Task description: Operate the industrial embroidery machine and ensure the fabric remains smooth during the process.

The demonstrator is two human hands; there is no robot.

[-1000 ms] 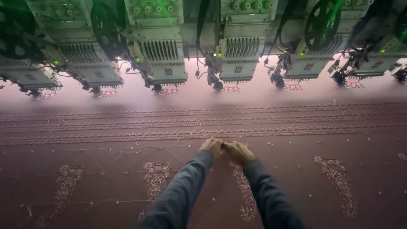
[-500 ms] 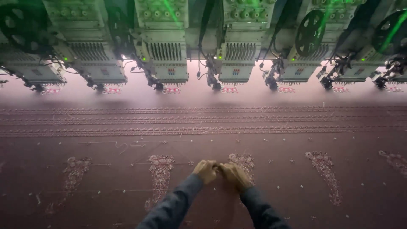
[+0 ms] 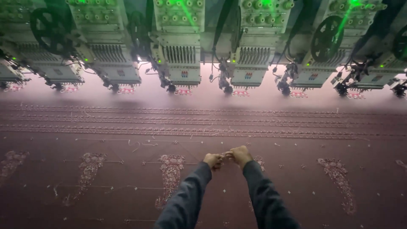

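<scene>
Both your arms reach fwd, sleeves side by side, over the maroon fabric (image 3: 296, 169). Your left hand (image 3: 213, 160) and right hand (image 3: 240, 155) meet knuckle to knuckle, fingers curled shut, pinching smth too small to make out, maybe a thread. Hands sit just right of the paisley motif (image 3: 170, 174), well short of the embroidery heads (image 3: 182, 63).

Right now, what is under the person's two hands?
Under the left hand and right hand lies dark red cloth with stitched flower patterns. The pattern right beneath the hands is mostly covered.
</scene>
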